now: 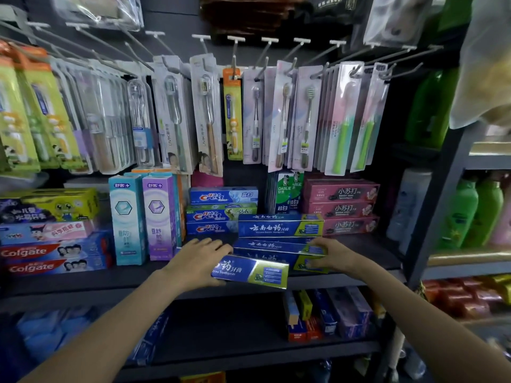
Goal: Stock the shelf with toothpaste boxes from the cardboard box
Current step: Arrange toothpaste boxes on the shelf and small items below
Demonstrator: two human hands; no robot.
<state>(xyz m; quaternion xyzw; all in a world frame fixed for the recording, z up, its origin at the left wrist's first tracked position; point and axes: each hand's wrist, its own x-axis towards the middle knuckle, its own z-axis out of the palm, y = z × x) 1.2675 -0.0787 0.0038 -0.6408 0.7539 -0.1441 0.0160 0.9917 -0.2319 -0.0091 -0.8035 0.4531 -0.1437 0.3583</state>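
On the shelf's (83, 283) front edge, our left hand (197, 257) grips a blue toothpaste box (250, 270); right hand (329, 254) pinches the stack's (279, 239) end. Risk: the overhanging box tips off, or nudging topples the stack.

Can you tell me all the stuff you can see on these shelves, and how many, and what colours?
Blue toothpaste boxes: four, blue and green, shelf middle.
Crest boxes: three, blue and green, stacked behind.
Colgate boxes: two, red and blue, left.
Pink toothpaste boxes: three, right stack.
Upright boxes: two at the front, teal and purple.
Toothbrush packs: many, hanging above.
Green bottles: several, far right.
Left hand: holds the front blue box.
Right hand: on the blue stack.
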